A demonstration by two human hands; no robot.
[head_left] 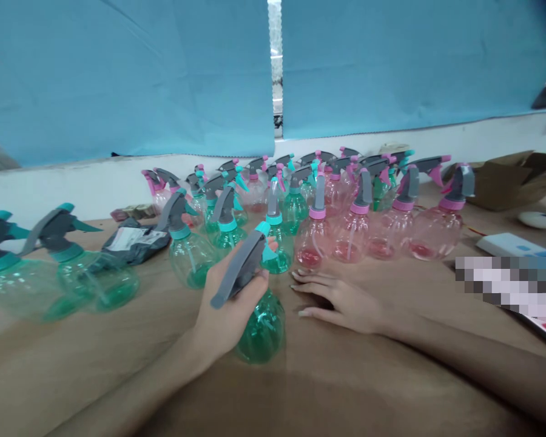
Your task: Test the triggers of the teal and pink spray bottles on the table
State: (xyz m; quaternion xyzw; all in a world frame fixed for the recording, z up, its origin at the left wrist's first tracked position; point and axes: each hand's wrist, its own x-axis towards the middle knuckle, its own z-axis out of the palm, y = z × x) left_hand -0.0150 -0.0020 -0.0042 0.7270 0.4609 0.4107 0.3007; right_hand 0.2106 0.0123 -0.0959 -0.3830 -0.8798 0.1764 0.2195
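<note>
My left hand (225, 309) is wrapped round the neck of a green spray bottle (261, 331) with a grey trigger and teal nozzle, which stands on the brown table (300, 388) in front of me. My right hand (341, 298) lies flat on the table just right of that bottle, fingers stretched out towards it, holding nothing. Behind both hands stands a crowd of several spray bottles: green ones (191, 255) to the left and middle, pink ones (391, 233) to the right.
Two more green bottles (91, 273) stand at the far left. A dark grey plastic pouch (134, 241) lies behind them. A crumpled brown paper bag (514, 182), a white object (537, 220) and a flat box (509, 244) sit at the right. Blue cloth (118, 79) hangs behind.
</note>
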